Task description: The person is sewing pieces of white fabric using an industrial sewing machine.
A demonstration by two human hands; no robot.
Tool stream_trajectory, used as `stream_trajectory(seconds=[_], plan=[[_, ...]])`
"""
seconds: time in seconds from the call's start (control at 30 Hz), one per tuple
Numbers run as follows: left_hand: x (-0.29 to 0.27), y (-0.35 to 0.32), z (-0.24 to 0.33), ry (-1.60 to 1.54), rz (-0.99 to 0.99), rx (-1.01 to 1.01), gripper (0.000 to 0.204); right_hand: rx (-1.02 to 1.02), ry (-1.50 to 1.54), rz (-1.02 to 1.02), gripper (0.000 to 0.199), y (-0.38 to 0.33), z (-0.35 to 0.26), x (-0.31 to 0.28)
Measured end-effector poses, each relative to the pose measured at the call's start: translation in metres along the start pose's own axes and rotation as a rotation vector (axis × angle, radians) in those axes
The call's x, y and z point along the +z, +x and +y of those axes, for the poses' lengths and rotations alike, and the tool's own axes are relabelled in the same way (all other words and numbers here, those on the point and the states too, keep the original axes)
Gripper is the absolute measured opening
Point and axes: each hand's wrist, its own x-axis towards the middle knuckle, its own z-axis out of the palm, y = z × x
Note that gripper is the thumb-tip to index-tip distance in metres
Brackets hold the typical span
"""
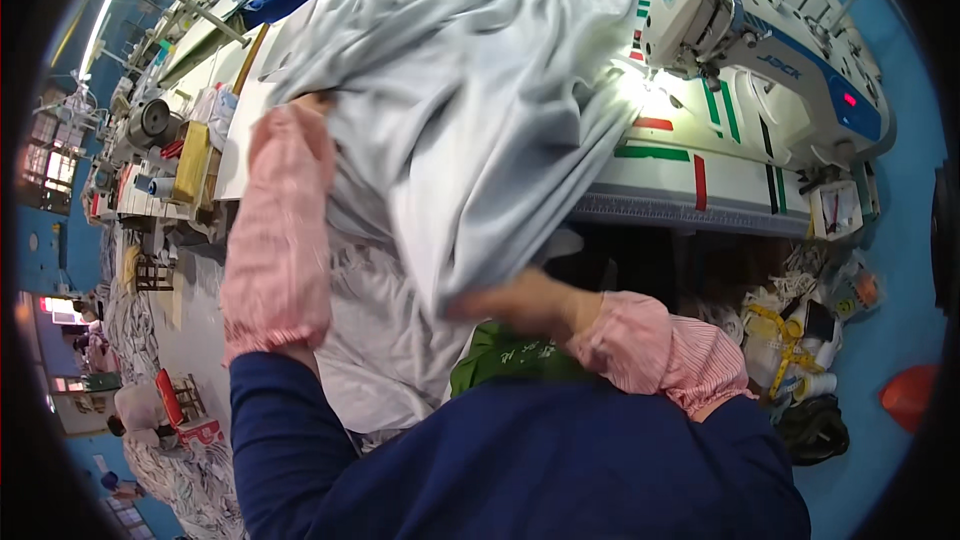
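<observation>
A large heap of light grey fabric (480, 90) covers the table in front of me and hangs over its near edge towards my lap. My right hand (520, 302), smeared by motion, is closed on the near edge of this fabric, which draws down to a point there. At the left side of the heap, my left hand (316, 102) reaches out against the cloth; folds and the cuff hide its fingers. Pink sleeve covers (280, 230) are on both forearms. To the right of the fabric stands a white and blue sewing machine (765, 50), its lamp lit.
Coloured tape strips (652, 153) mark the white tabletop, with a ruler strip (660, 210) along its front edge. A small open box (835, 210) is at the right corner. Below lie thread spools and a yellow tape measure (785, 340). More fabric (375, 340) hangs below the table.
</observation>
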Motion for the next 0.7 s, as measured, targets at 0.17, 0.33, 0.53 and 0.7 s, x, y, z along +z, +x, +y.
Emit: stream_trajectory(seconds=[0.17,0.33,0.53,0.7], plan=[[-0.074,0.003,0.034,0.272,-0.074,-0.103,0.033,-0.012,0.009,-0.435,0.078,-0.053,0.016,0.027],[-0.053,-0.031,0.17,-0.351,-0.27,0.511,0.041,-0.42,-0.253,-0.341,0.056,-0.076,0.034,0.037],[0.023,0.024,0.025,0.571,-0.052,0.292,0.042,-0.648,-0.316,-0.245,0.044,-0.138,0.076,0.032],[-0.014,0.004,0.006,0.494,-0.375,-0.057,0.036,-0.614,-0.175,-0.2,0.049,-0.156,0.115,0.051]])
